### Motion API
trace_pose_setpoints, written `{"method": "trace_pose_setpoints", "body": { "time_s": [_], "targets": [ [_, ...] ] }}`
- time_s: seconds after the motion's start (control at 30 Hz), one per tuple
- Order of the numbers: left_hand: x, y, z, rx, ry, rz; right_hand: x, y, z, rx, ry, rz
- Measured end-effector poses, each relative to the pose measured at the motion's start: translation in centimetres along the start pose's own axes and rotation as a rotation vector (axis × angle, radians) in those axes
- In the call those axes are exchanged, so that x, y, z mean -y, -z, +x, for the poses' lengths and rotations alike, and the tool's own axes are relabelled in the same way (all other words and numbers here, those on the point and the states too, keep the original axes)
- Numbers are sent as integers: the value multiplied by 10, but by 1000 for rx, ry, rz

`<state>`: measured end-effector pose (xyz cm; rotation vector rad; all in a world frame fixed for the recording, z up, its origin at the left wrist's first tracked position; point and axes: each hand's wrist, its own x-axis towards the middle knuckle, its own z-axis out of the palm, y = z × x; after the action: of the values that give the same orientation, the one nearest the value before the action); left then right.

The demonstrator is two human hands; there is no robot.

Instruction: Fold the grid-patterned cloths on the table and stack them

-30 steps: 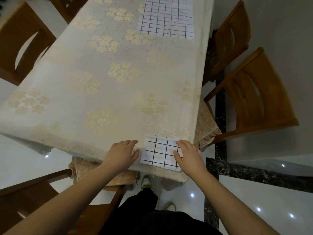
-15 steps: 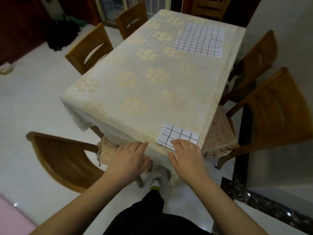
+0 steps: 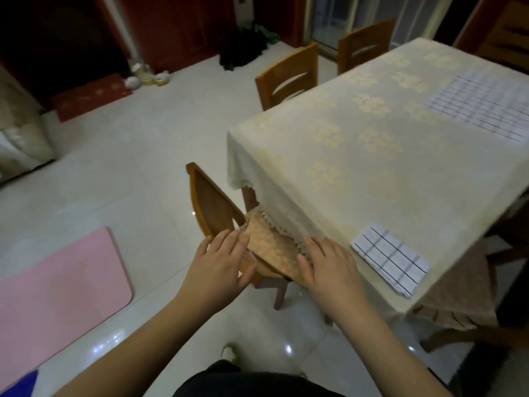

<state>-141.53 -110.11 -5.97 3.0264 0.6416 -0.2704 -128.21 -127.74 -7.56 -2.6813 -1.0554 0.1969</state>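
Observation:
A small folded grid-patterned cloth (image 3: 390, 258) lies at the near corner of the table (image 3: 372, 173), which wears a cream floral tablecloth. A larger grid cloth (image 3: 483, 106) lies spread flat at the table's far right side. My left hand (image 3: 220, 267) hovers with straight fingers in front of a wooden chair, holding nothing. My right hand (image 3: 329, 267) is flat and empty too, just left of the folded cloth near the table's lace edge, not touching the cloth.
A wooden chair (image 3: 213, 210) with a tan cushion (image 3: 274, 247) is tucked under the near table edge. More chairs (image 3: 289, 75) stand at the far side. A pink mat (image 3: 57, 285) lies on the white tiled floor at left.
My view has swung left and the hands have drawn back off the table. My right hand has left the folded cloth, which stays at the corner.

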Motion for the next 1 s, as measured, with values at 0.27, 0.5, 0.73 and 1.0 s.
{"method": "trace_pose_setpoints", "body": {
  "time_s": [0.27, 0.5, 0.73, 1.0],
  "targets": [
    [111, -7, -18, 21, 203, -57, 118, -11, 57, 33, 211, -103],
    [231, 22, -6, -74, 204, -139, 250, -31, 123, 15, 257, -91],
    [341, 56, 13, -121, 199, -132, 346, -30, 185, 28, 326, -148],
    [417, 93, 95, -146, 198, -120, 399, -14, 288, 17, 355, -155]
  ]
}}
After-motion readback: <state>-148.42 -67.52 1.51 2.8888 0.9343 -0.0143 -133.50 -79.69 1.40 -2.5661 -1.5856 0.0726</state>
